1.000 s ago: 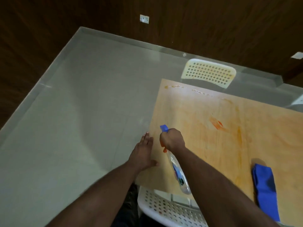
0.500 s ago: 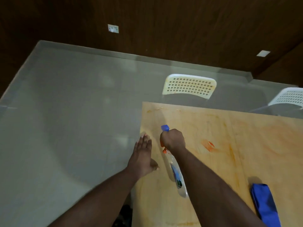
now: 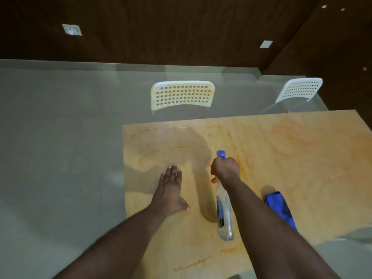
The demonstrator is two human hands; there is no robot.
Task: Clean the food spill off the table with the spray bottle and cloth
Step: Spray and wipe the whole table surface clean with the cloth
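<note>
The right hand is wrapped tight round the neck of the spray bottle, fingers curled at the trigger; the blue nozzle points away from the person over the far part of the surface. The bottle's clear body hangs back toward the person, tilted along the inside of the forearm and lifted off the wood. The left hand lies flat with straight fingers together and thumb out, holding nothing; it looks pressed to the surface near its left edge, though contact cannot be confirmed.

Just right of the right forearm lies the blue cloth, folded, partly hidden by the arm. Orange smears of the food spill run beside the right hand, with fainter streaks along the far edge and more near the bottom of the view. Beyond the surface stand two white perforated chairs, then grey floor and a dark wall.

The risks, as I judge them: the nozzle aims ahead of the nearest smear, so spray may wet clean wood or carry past the far edge onto a chair. The near streaks sit behind the nozzle and could be missed. The cloth, close under the forearm, could be nudged off the near edge.
</note>
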